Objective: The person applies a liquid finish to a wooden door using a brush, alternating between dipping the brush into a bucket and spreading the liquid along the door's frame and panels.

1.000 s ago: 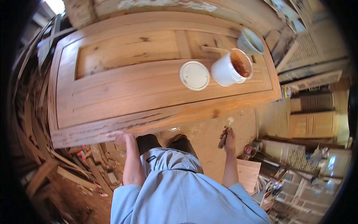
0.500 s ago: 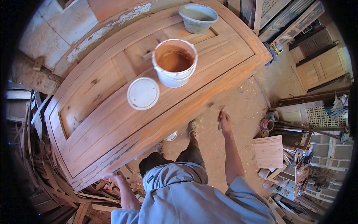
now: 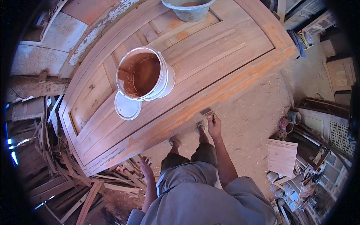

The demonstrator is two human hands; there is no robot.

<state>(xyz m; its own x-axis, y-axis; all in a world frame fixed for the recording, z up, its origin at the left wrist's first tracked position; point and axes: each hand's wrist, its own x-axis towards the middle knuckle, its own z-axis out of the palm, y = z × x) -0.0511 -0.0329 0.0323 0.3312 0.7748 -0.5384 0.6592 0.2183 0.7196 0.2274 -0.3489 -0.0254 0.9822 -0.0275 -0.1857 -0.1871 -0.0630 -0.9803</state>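
Observation:
A large wooden panelled door (image 3: 255,60) lies raised, with orange-stained filler along its near edge. On it stand an open white bucket (image 3: 167,78) of reddish-brown paste, a white lid (image 3: 125,110) beside and partly behind it, and a grey-blue basin (image 3: 189,13) farther back. My right hand (image 3: 214,126) grips a flat-bladed tool (image 3: 206,111), a scraper or brush, just off the door's near edge. My left hand (image 3: 146,167) hangs with fingers apart just below that edge, left of my legs.
Timber offcuts (image 3: 67,187) are heaped at the left. At the right lie paint tins (image 3: 285,125), a square board (image 3: 282,157) and scrap. More doors and panels (image 3: 339,73) lean farther right. A wall (image 3: 52,33) runs behind the door; my feet (image 3: 202,124) are on the dirt floor (image 3: 243,127).
My left hand has let go of the door's edge and moved right and down. My right hand with the tool has moved left, toward the edge. The view has shifted and turned.

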